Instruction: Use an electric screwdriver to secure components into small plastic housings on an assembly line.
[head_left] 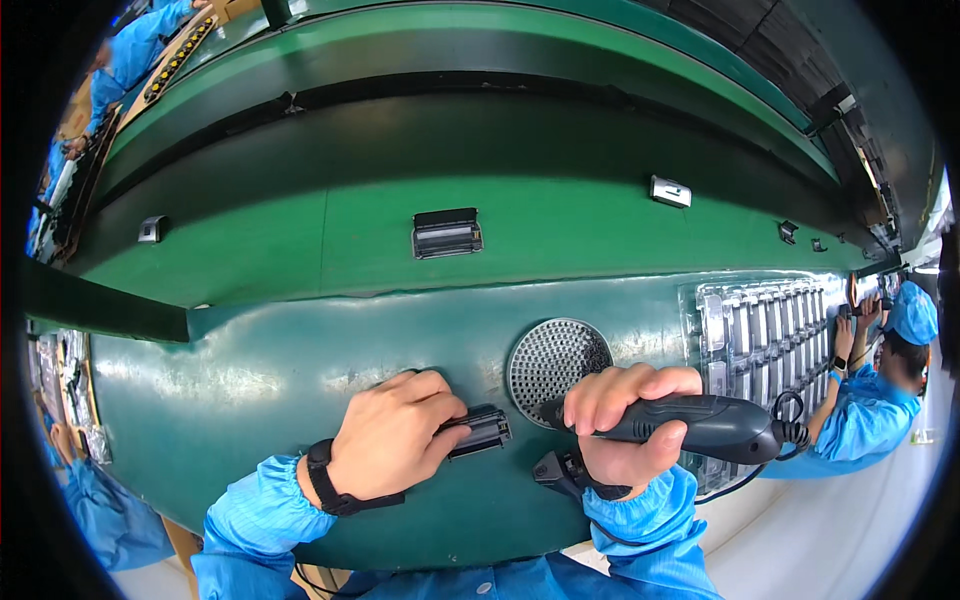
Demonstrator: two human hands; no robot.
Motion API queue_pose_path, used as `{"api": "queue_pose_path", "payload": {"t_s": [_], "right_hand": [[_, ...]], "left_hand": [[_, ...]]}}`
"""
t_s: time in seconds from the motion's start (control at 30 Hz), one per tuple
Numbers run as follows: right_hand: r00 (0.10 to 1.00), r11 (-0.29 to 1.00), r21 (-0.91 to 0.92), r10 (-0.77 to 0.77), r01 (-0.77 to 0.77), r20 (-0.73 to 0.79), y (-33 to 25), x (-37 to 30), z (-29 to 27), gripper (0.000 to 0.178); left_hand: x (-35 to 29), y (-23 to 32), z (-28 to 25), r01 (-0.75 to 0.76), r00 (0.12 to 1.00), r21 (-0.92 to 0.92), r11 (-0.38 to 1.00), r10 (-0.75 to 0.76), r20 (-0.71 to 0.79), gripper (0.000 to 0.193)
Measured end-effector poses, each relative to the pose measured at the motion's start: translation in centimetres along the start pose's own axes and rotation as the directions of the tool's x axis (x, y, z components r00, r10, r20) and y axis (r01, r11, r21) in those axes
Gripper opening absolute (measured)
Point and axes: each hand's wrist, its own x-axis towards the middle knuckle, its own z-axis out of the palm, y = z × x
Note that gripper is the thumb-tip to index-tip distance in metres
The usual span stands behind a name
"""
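Observation:
My left hand (395,430) is closed on one end of a small black rectangular housing (488,430) that lies on the green tabletop; thumb and fingers cover its left part. Wrapped in my right hand (628,425) is a dark grey electric screwdriver (705,418), its coiled cord trailing off to the right. The screwdriver's front end points left, over the near rim of a round grey dish (517,372) with a grid of small holes. Its tip is hard to make out there. The dish sits just beyond the housing, between my hands.
A clear plastic tray (712,330) of grey-black parts stands on the right. Across the bench runs a green conveyor belt (560,215) bearing a black housing (447,234), a silver-topped part (670,191) and other pieces. Co-workers in blue (868,400) sit right, left and far left.

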Motion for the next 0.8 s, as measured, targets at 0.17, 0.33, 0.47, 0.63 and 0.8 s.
{"api": "queue_pose_path", "payload": {"t_s": [0.17,0.33,0.47,0.63,0.8], "right_hand": [[0.999,1.0,0.02,0.012,-0.011,-0.031,0.1,0.2,-0.3,0.049],[0.998,0.998,0.053,-0.037,0.035,0.053,0.0,-0.3,0.7,0.047],[0.862,0.963,0.062,-0.262,0.262,0.434,1.2,0.5,-0.1,0.044],[0.976,0.981,-0.04,-0.185,0.191,0.118,-1.9,-0.8,2.1,0.046],[0.976,0.991,0.02,-0.132,0.131,0.173,-2.2,-1.7,2.5,0.046]], "left_hand": [[0.3,0.0,0.0,0.0,1.0,-0.013,1.0,0.0,0.003,0.016],[0.3,-0.1,0.2,-0.011,1.0,-0.023,1.0,0.011,-0.018,0.015],[0.3,-0.1,0.1,-0.001,1.0,-0.015,1.0,0.001,0.007,0.015],[-0.4,-0.7,0.2,-0.01,1.0,-0.034,0.999,0.011,0.005,0.015],[-0.4,-0.9,0.4,-0.034,0.999,-0.029,0.999,0.034,-0.005,0.016]]}}
